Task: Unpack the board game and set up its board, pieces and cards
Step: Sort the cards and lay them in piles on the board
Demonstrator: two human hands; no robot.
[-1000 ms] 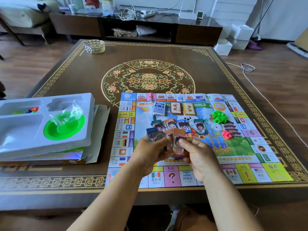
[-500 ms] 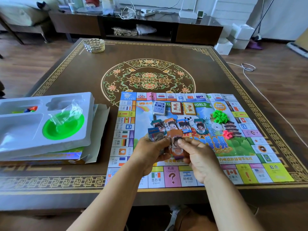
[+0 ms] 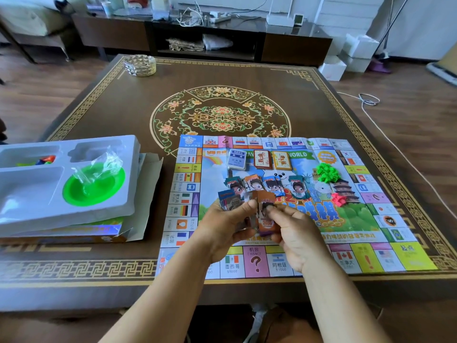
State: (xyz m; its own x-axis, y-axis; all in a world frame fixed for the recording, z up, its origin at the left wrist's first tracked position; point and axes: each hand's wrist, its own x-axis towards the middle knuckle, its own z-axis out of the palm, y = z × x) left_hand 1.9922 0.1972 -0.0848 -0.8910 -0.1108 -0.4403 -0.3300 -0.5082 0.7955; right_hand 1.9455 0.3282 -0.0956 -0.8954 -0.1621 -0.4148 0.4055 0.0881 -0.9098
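The colourful paper game board [image 3: 358, 226] lies flat on the right half of the table. My left hand [image 3: 227, 226] holds a fanned stack of play-money notes [image 3: 230, 203] over the board's near middle. My right hand [image 3: 294, 233] pinches a brown 2000 note [image 3: 265, 214] at the front of that stack. Several small piles of notes [image 3: 268, 185] lie in a row on the board beyond my hands. Three card decks [image 3: 262, 159] sit near the board's far edge. Green houses [image 3: 327, 172] and pink pieces [image 3: 338, 199] lie on the right.
A white plastic tray [image 3: 29, 191] with a green bowl [image 3: 94, 184] and a clear bag rests on the game box [image 3: 74, 231] at the left. A woven dish [image 3: 139, 65] stands at the table's far left corner. A low cabinet [image 3: 202, 38] stands behind the table.
My hands stay over the board's near middle with the notes. The brown note in my right fingers has shifted slightly; nothing has been laid down.
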